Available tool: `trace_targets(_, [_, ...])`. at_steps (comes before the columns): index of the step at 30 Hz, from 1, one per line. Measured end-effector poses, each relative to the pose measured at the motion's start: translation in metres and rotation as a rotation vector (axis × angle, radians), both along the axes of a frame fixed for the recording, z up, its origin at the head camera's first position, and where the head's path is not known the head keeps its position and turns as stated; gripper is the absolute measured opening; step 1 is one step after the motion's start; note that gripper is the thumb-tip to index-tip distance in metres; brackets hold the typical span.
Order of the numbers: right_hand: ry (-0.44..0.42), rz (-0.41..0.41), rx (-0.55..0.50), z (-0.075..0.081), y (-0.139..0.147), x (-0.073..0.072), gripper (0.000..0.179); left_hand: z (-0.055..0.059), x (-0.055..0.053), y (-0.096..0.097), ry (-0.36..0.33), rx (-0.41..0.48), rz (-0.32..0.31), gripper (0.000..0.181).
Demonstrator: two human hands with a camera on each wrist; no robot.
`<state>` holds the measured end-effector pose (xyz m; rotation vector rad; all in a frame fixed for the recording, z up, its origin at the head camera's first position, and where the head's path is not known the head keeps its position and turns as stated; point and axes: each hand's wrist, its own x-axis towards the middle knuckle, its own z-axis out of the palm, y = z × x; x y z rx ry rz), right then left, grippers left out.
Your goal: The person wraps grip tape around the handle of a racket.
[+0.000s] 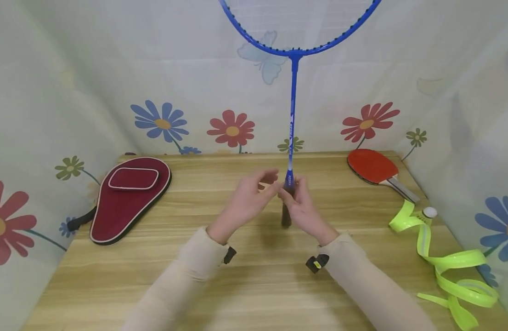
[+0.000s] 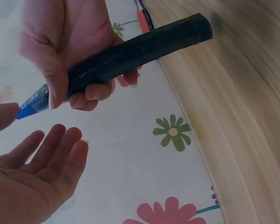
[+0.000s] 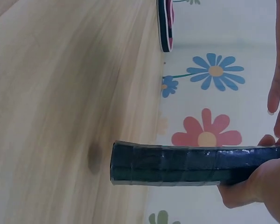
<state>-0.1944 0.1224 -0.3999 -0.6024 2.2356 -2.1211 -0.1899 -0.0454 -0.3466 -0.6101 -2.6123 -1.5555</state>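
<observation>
The right hand (image 1: 302, 205) curls its fingers and thumb round the upper end of the dark handle of a blue badminton racket (image 1: 293, 119), just below where the blue shaft begins, and holds the racket upright above the middle of the tabletop (image 1: 254, 280). The left hand (image 1: 251, 195) hovers just beside it, fingers loosely spread and holding nothing, its fingertips close to the shaft.

The racket looks light and top-long: the strung head sways far above the grip, so a firm wrap on the handle is the sensible hold, not the thin shaft, which would probably twist or slip between fingers. The handle's black covering appears smooth and slightly glossy, perhaps a little slick.

The head view alone shows the whole layout: a dark red paddle case (image 1: 127, 197) lying at the left, a red table tennis paddle (image 1: 375, 170) at the right rear, a white ball (image 1: 430, 212) by a loose neon-yellow grip tape (image 1: 452, 271) strewn along the right edge. The left wrist view shows the open left palm (image 2: 32, 177) and the right fingers on the handle (image 2: 135, 53). The right wrist view shows the handle's free butt end (image 3: 177, 163) hanging clear of the wood, its wrapped seams visible.
</observation>
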Motion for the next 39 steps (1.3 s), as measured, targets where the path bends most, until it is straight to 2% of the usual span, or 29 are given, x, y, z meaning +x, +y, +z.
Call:
trace_targets(3, [-0.015,0.029,0.005,-0.005,0.000,-0.001,0.028,-0.006,-0.003,0.005,0.006,-0.016,-0.018,0.042])
trace_targets(7, [0.000,0.079,0.031,-0.011,0.000,-0.003,0.028,-0.012,-0.007,0.009,0.050,-0.056,-0.037,0.039])
trace_targets(11, [0.015,0.112,0.045,-0.013,0.000,-0.004,0.027,-0.016,-0.009,0.012,0.081,-0.077,-0.026,0.031])
trace_targets(16, [0.002,0.151,0.032,-0.014,0.002,-0.004,0.025,-0.019,-0.010,0.015,0.082,-0.079,-0.011,0.026])
trace_targets(19, [-0.001,0.145,0.054,-0.014,0.005,-0.004,0.026,-0.019,-0.011,0.017,0.065,-0.081,-0.007,0.027])
trace_targets(23, [-0.030,0.112,0.132,-0.006,0.012,-0.001,0.045,-0.018,-0.013,0.020,0.041,-0.084,-0.014,0.030])
trace_targets(26, [-0.065,0.098,0.224,0.007,0.033,0.003,0.065,-0.017,-0.016,0.024,0.026,-0.060,-0.036,0.028])
trace_targets(28, [-0.085,0.067,0.281,0.015,0.053,0.005,0.070,-0.017,-0.016,0.025,0.010,-0.043,-0.042,0.025])
trace_targets(30, [-0.110,-0.004,0.326,0.021,0.075,0.004,0.069,-0.019,-0.015,0.025,-0.011,-0.030,-0.040,0.022])
trace_targets(33, [-0.128,-0.187,0.393,0.026,0.112,-0.001,0.066,-0.021,-0.013,0.025,-0.030,-0.019,-0.043,0.021])
trace_targets(36, [-0.105,-0.366,0.554,0.024,0.158,-0.009,0.064,-0.022,-0.014,0.027,-0.025,-0.010,-0.055,0.024])
trace_targets(39, [-0.086,-0.458,0.797,0.014,0.204,-0.014,0.059,-0.020,-0.016,0.032,-0.022,-0.023,-0.051,0.026])
